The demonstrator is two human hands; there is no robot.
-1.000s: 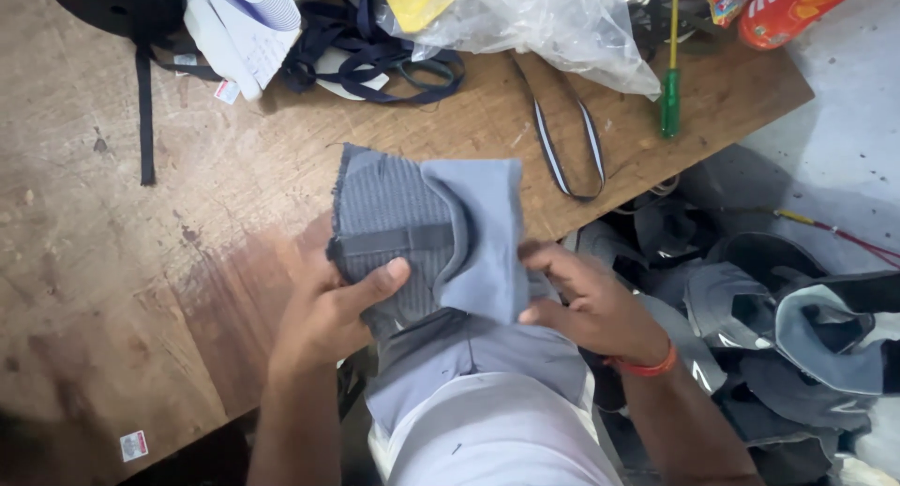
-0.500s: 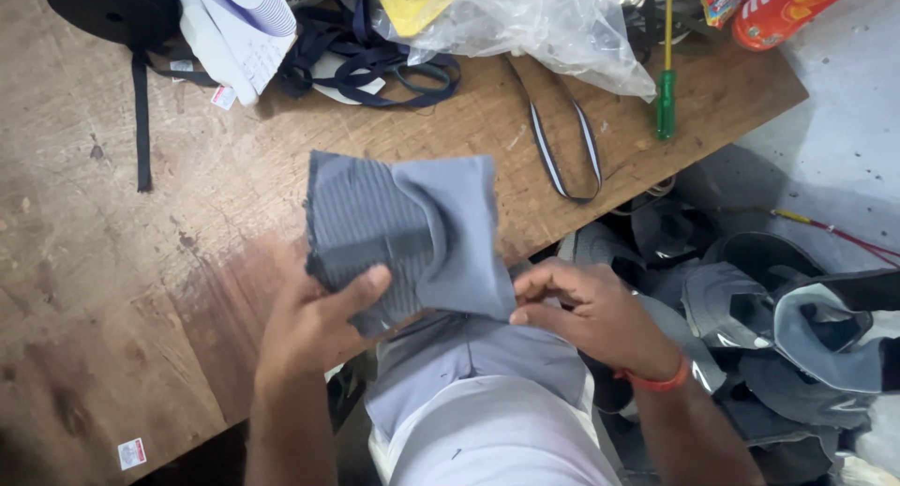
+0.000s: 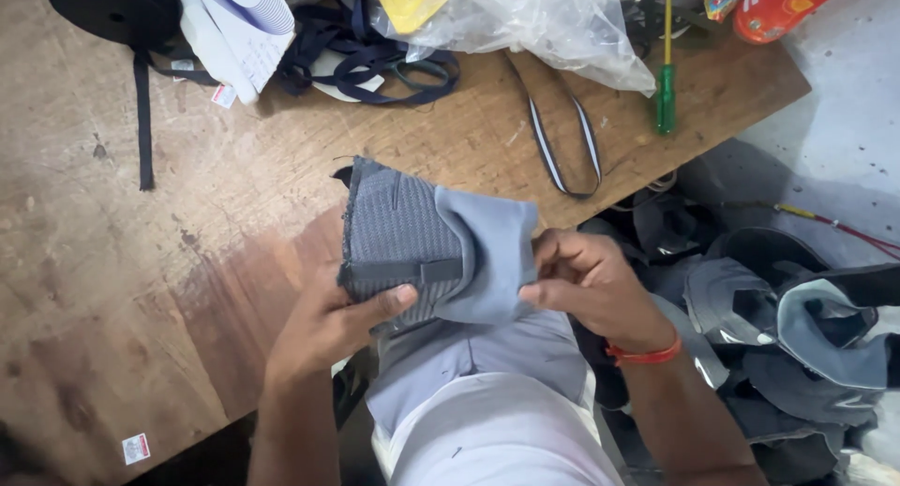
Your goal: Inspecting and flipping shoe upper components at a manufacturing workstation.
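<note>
Gripping a grey shoe upper (image 3: pixel 412 247) lying crosswise, both hands' fingers (image 3: pixel 389 303) clamped on it

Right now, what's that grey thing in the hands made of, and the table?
The grey piece looks like fabric: a ribbed, mesh-like weave on one side and smooth matte cloth folded over it. The table looks like bare wood, likely plywood, with visible grain, stains and a worn dull finish.

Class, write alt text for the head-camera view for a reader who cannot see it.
Both hands grip a grey fabric shoe upper with a ribbed panel above a worn wooden table: left hand beneath, right hand pinching its smooth edge. A green-handled screwdriver and a crumpled clear plastic bag lie beyond.
</note>
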